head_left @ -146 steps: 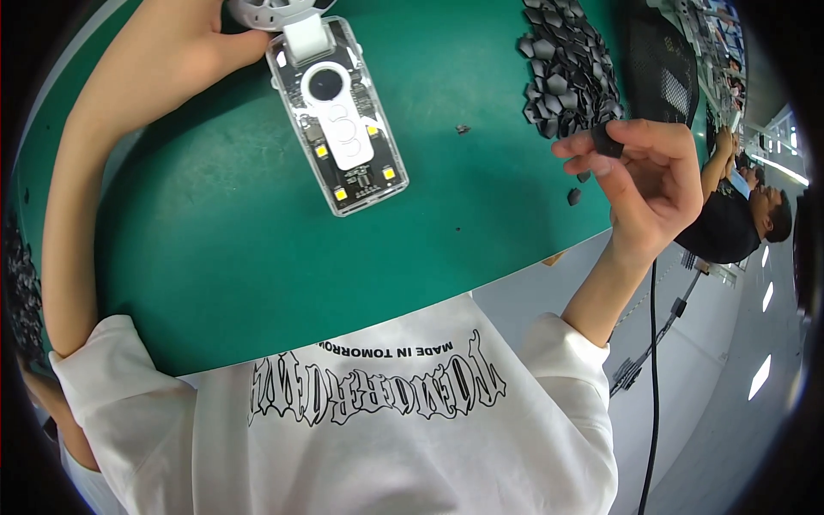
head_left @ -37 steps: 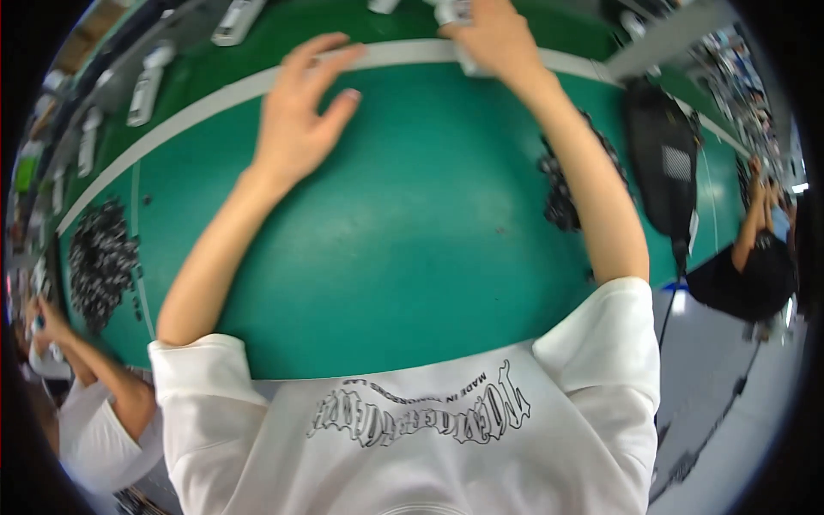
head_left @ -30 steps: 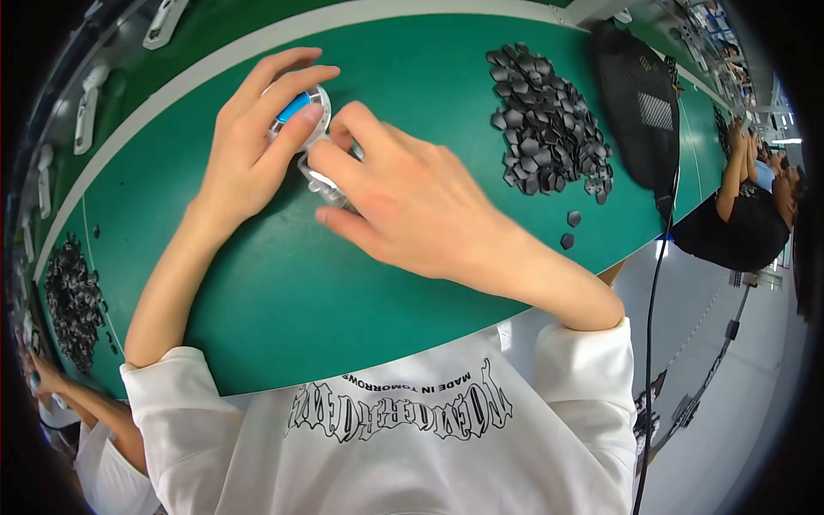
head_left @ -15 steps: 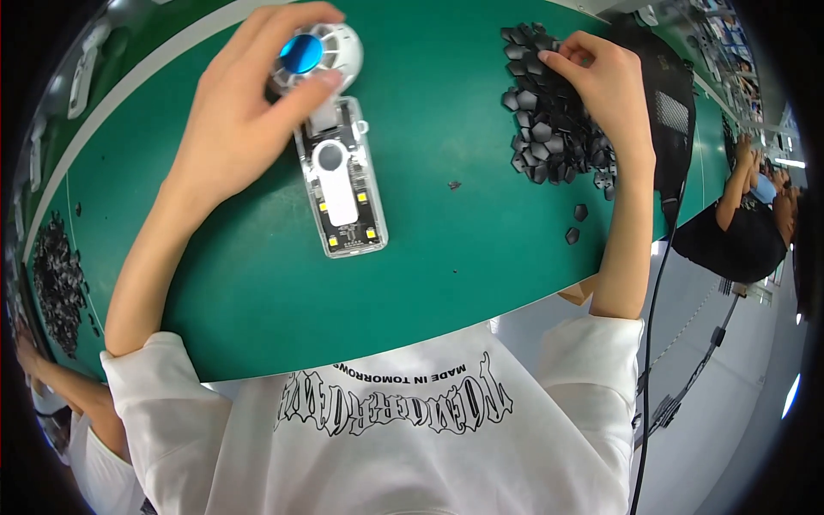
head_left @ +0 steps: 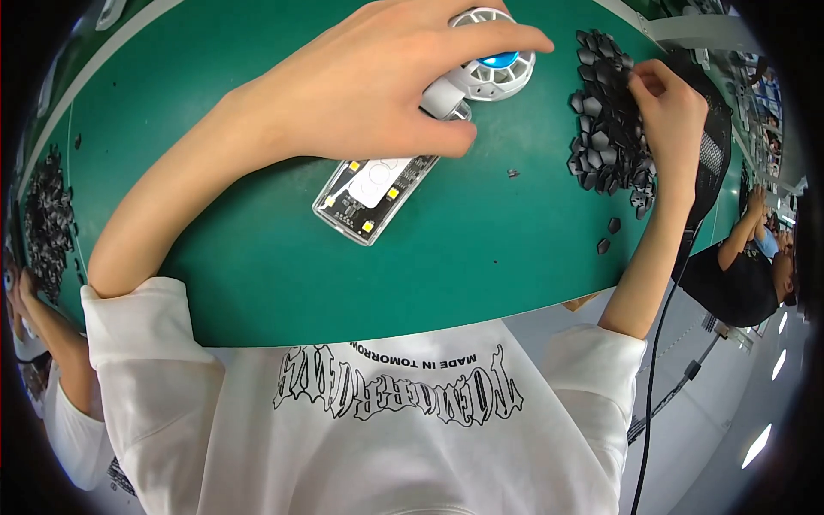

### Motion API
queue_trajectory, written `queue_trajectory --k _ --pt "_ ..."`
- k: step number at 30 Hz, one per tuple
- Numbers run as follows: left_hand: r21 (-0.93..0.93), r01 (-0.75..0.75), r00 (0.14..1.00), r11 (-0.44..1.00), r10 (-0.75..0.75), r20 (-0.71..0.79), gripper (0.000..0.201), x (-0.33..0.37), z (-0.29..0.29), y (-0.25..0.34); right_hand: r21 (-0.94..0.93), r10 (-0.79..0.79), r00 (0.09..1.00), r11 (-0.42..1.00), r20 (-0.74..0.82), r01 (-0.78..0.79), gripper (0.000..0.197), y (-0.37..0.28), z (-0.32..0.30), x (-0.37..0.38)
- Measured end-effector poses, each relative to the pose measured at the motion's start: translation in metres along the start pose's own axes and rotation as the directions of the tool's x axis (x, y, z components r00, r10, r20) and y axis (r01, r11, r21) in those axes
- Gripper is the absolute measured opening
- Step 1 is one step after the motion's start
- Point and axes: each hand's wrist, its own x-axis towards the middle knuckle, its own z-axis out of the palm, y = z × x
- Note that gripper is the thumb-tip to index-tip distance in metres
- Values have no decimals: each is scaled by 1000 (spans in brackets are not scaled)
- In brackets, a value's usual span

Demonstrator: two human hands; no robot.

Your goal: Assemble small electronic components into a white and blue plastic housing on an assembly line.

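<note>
My left hand (head_left: 369, 86) reaches across a small device with a round white vented head (head_left: 498, 81), a blue centre and a clear handle (head_left: 373, 202). Its fingers and thumb are closed around the neck, with one finger stretched over the head. Inside the handle a dark circuit board with yellow squares and a white plate show; its upper part is under my hand. At the right, my right hand (head_left: 674, 112) is at the edge of a pile of black pentagonal pieces (head_left: 601, 154), thumb and finger pinched together. What is between those fingertips is hidden.
Two loose black pieces (head_left: 608, 236) lie below the pile, and a dark scrap (head_left: 513, 173) on the green table (head_left: 429, 283). A black mesh bag (head_left: 714, 146) is beyond my right hand. Another black heap (head_left: 47, 223) lies far left. Other people sit at both sides.
My left hand has moved right with the device, which is now tilted, its head nearer the pile. The right hand stays at the pile, fingers pinched. The view has shifted somewhat.
</note>
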Motion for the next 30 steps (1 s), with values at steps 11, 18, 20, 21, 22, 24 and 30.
queue_trajectory --k 11,18,20,21,22,24,30 --pt "-132 -26 995 991 13 -94 77 9 8 -9 341 34 989 940 -145 18 13 -14 -37 -4" --pt "201 -683 613 702 701 -365 77 27 28 -51 186 12 994 982 106 -31 18 -7 -7 2" --pt "204 -690 605 694 708 -364 77 29 28 -50 150 42 992 987 118 -60 18 -3 -6 3" --pt "207 -692 602 692 711 -364 77 30 29 -49 163 34 993 985 113 -52 18 1 -3 2" --pt "210 -692 600 690 712 -364 77 30 29 -49 176 26 994 983 108 -45 18 5 -1 2" --pt "212 -693 600 689 715 -359 77 31 28 -49 193 15 995 981 103 -35 19 6 0 2" --pt "221 -652 649 725 685 -331 79 26 23 -48 643 90 987 751 131 -154 15 -10 -13 2"
